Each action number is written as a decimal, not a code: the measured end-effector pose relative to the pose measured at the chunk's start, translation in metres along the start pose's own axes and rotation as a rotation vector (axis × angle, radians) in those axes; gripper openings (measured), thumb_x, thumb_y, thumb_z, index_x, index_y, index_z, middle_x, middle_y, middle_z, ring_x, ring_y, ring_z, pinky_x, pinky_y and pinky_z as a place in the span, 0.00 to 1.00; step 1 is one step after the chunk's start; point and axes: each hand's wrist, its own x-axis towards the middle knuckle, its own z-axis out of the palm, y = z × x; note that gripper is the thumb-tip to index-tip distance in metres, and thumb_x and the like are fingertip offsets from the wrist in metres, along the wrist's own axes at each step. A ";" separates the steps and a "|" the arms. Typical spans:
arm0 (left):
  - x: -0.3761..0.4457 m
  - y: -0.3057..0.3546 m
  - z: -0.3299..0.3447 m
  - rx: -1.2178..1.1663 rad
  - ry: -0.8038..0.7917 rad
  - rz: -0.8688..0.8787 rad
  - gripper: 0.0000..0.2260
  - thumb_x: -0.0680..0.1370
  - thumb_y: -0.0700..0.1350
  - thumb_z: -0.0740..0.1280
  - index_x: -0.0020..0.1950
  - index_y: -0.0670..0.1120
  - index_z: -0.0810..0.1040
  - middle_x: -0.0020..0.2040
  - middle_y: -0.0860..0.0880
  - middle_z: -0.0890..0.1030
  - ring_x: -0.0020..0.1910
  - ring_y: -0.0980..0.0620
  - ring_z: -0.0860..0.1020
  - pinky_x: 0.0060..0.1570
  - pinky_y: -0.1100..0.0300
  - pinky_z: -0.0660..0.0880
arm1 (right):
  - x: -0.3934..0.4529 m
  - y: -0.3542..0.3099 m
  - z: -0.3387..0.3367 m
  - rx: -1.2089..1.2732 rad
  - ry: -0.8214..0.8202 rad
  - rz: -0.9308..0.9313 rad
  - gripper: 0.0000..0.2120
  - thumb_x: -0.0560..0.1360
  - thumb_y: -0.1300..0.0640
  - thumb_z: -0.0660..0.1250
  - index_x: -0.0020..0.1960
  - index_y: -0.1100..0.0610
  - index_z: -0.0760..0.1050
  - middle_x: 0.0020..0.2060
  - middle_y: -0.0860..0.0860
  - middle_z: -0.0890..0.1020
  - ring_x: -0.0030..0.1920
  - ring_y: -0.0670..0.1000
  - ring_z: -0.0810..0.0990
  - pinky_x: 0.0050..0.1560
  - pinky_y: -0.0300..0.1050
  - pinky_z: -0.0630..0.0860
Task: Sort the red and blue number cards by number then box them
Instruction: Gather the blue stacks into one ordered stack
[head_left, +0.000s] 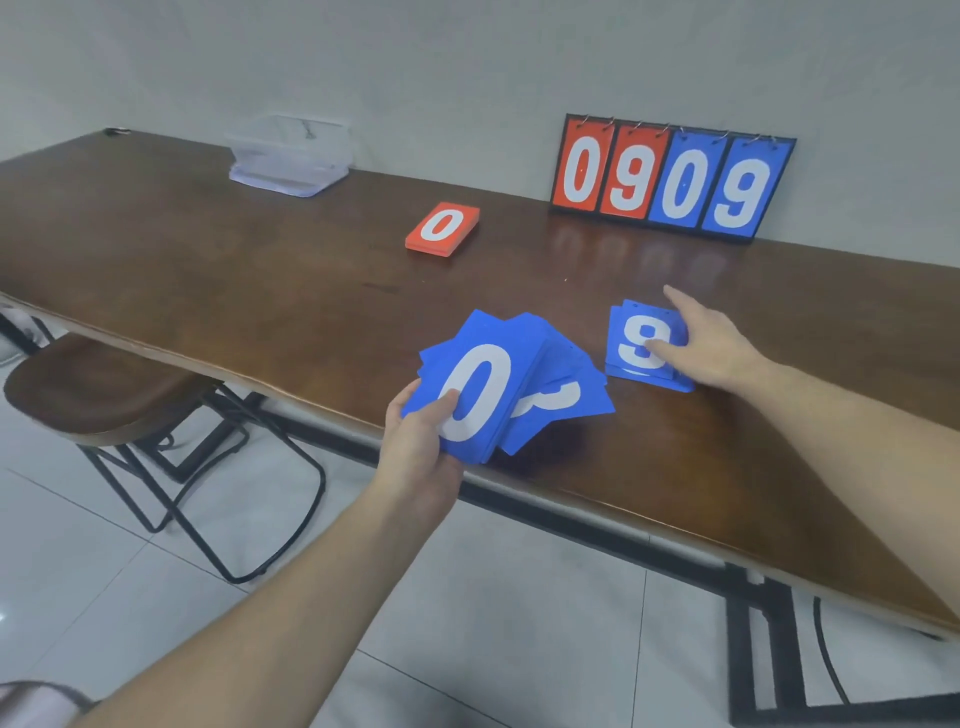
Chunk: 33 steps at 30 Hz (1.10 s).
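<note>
Left hand (422, 427) clamps a fanned sheaf of thin blue plastic number cards (498, 384), thumb across the white 0, fingers beneath; the sheaf overhangs the near edge of the brown wooden table (260, 270). Judged light, stiff and slick-faced, liable to slide apart; best held at the lower corner, edges squared. Right hand (711, 343) reaches forward with arm extended, fingers spread and fairly straight, resting on a small blue stack showing 9 (636, 338), which lies under its fingertips.

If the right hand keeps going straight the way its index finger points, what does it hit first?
Probably nothing nearby: past the right hand lies bare brown wooden table, then roughly the red-and-blue flip scoreboard by the wall. Depth is unclear.
</note>
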 end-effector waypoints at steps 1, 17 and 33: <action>0.001 -0.003 0.003 -0.003 0.008 -0.002 0.22 0.78 0.35 0.70 0.68 0.51 0.71 0.55 0.47 0.86 0.54 0.44 0.85 0.56 0.45 0.81 | 0.006 0.004 0.003 -0.072 -0.035 -0.010 0.38 0.78 0.38 0.65 0.82 0.45 0.53 0.80 0.50 0.61 0.79 0.58 0.59 0.77 0.60 0.60; -0.009 -0.022 -0.008 -0.062 0.014 -0.049 0.21 0.80 0.37 0.68 0.72 0.48 0.71 0.58 0.46 0.84 0.56 0.44 0.84 0.45 0.51 0.83 | -0.051 -0.030 0.027 -0.131 0.020 -0.089 0.17 0.74 0.37 0.69 0.51 0.50 0.73 0.46 0.46 0.74 0.55 0.54 0.70 0.50 0.47 0.67; -0.022 -0.007 -0.042 0.060 0.139 0.006 0.20 0.78 0.36 0.70 0.65 0.54 0.72 0.55 0.50 0.85 0.52 0.47 0.85 0.54 0.50 0.82 | -0.127 -0.109 0.069 -0.126 -0.050 -0.102 0.21 0.80 0.63 0.57 0.69 0.50 0.76 0.61 0.48 0.80 0.62 0.54 0.71 0.54 0.43 0.67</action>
